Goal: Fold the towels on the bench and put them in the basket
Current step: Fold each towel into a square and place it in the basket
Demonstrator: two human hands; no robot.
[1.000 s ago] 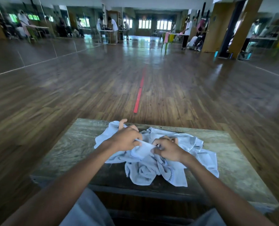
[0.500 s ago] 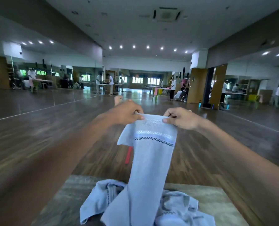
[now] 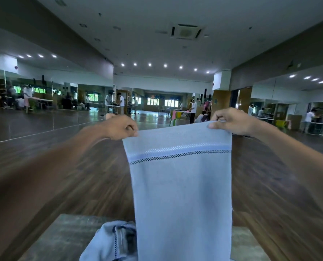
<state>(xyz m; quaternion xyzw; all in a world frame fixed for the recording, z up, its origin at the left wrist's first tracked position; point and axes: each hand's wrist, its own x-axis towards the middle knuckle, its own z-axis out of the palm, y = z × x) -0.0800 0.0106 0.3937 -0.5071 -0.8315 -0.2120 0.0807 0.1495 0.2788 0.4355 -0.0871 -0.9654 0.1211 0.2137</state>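
A pale blue towel with a woven band and a dark checked stripe hangs flat in front of me. My left hand pinches its top left corner. My right hand pinches its top right corner. Both arms are stretched out at about eye height. Below, a second crumpled pale blue towel lies on the stone-grey bench. The hanging towel hides the middle of the bench. No basket is in view.
Dark wooden floor stretches ahead beyond the bench. Mirrored walls line the left and right sides. Far off, people stand at tables near the windows.
Both hands lifted one towel off the heap and raised it. They then moved apart, spreading its top edge wide. The view tilted up from the bench to the room.
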